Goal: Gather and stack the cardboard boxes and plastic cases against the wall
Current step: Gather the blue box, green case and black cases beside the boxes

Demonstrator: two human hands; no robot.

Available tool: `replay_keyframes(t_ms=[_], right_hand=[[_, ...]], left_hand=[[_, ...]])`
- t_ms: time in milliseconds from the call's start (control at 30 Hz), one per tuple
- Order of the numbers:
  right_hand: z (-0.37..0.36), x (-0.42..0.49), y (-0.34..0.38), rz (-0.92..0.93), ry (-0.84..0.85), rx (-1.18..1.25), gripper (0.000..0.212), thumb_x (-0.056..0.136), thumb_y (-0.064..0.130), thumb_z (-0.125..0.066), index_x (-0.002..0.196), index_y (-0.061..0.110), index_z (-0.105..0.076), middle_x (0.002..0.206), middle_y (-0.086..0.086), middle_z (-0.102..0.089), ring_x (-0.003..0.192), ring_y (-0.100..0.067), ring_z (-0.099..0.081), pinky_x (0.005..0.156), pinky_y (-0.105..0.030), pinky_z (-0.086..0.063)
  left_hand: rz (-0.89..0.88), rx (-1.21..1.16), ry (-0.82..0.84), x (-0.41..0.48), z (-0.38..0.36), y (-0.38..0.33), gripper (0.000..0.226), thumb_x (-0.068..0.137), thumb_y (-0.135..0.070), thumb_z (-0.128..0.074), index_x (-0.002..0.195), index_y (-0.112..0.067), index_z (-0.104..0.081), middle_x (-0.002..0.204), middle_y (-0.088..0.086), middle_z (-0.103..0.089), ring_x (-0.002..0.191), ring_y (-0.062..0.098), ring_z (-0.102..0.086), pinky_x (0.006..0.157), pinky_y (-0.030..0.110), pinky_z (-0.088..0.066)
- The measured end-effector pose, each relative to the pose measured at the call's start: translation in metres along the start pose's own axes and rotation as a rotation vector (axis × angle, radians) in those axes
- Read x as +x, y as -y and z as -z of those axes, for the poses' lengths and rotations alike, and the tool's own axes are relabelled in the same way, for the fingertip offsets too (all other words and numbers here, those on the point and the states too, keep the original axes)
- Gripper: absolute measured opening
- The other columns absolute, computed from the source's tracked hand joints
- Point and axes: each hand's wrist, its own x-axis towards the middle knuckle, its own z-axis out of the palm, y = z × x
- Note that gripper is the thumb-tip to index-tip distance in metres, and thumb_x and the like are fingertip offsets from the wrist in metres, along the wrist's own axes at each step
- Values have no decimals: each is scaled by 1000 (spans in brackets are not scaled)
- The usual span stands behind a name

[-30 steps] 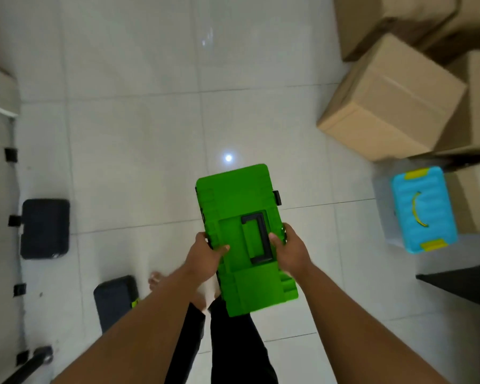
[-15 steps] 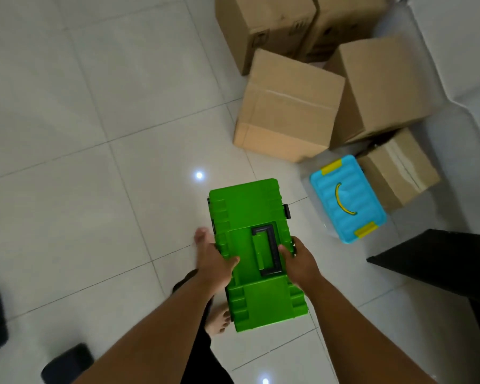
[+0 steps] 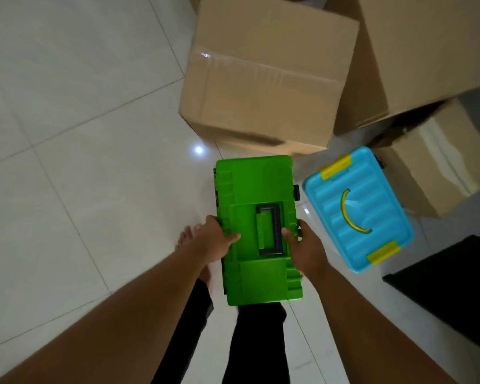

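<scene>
A bright green plastic case [image 3: 254, 189] with a black handle is held flat in front of me, above the floor. My left hand [image 3: 212, 241] grips its left side and my right hand [image 3: 305, 249] grips its right side. Just right of it a blue plastic case [image 3: 358, 209] with yellow clips and a yellow handle stands on the floor. Beyond the green case sits a large cardboard box [image 3: 263, 70], a second large box [image 3: 427, 48] stands to its right, and a smaller box [image 3: 441, 162] lies behind the blue case.
Pale floor tiles [image 3: 81, 120] spread out to the left. A dark flat object [image 3: 455, 289] juts in at the right edge. My legs in dark trousers [image 3: 258, 342] and a bare foot [image 3: 185, 238] are below the green case.
I have moved closer to the cardboard boxes with the green case; the boxes and the blue case now loom larger and nearer. Both hands keep the same grip.
</scene>
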Motion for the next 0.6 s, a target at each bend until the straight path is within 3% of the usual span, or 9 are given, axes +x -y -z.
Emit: replay_keyframes(t_ms=[67, 133, 200, 333, 433, 467, 533, 600], right_hand=[[-5, 41, -14, 14, 3, -32, 58, 91, 67, -52, 124, 21, -64, 102, 6, -70, 97, -17, -65, 80, -30, -44], [-10, 80, -29, -2, 19, -48, 51, 96, 60, -56, 126, 20, -65, 107, 2, -74, 100, -20, -66, 82, -31, -44], [-18, 109, -47, -6, 18, -59, 40, 100, 49, -63, 126, 19, -65, 111, 1, -75, 105, -22, -68, 86, -33, -47], [-26, 142, -71, 9, 20, -79, 37, 100, 47, -64, 126, 20, -63, 113, 0, -76, 107, -26, -70, 94, -42, -53], [-29, 154, -81, -43, 14, -106, 37, 101, 46, -62, 127, 20, -62, 115, -4, -75, 109, -31, -69, 94, -44, -53], [-29, 157, -81, -63, 21, -117, 37, 102, 45, -61, 129, 19, -62, 118, -6, -74, 112, -32, -68, 94, -43, -52], [-26, 161, -76, -113, 59, -144, 45, 104, 41, -60, 140, 16, -56, 131, -9, -70, 123, -35, -64, 99, -41, -48], [-18, 156, -63, -179, 106, -193, 63, 105, 40, -59, 158, 13, -38, 152, -13, -55, 137, -36, -54, 109, -39, -42]], left_hand=[[3, -81, 43, 29, -1, -21, 89, 68, -77, -72, 130, -23, -37, 130, 12, -63, 120, 35, -60, 105, 59, -46], [-3, -165, 72, 60, -7, -38, 76, 86, -52, -81, 133, -14, -35, 119, 10, -61, 99, 23, -64, 82, 40, -57], [5, -155, 84, 88, -15, -48, 71, 94, -32, -80, 139, -4, -33, 116, 11, -56, 95, 20, -60, 65, 29, -50], [-28, -121, 73, 129, -34, -49, 70, 93, -30, -80, 141, -3, -37, 126, 13, -57, 108, 25, -59, 78, 35, -50], [-53, -96, 51, 137, -41, -45, 62, 97, -26, -76, 143, -4, -40, 126, 10, -62, 101, 19, -61, 68, 25, -48], [-65, -78, 44, 138, -43, -44, 59, 99, -25, -74, 143, -4, -42, 121, 6, -64, 96, 15, -61, 69, 24, -48], [-83, -54, 51, 131, -43, -44, 57, 100, -26, -71, 144, -4, -42, 103, -4, -64, 90, 10, -62, 85, 31, -54], [-70, -88, 40, 114, -41, -45, 63, 100, -28, -71, 149, -7, -36, 92, -9, -58, 97, 18, -64, 91, 36, -54]])
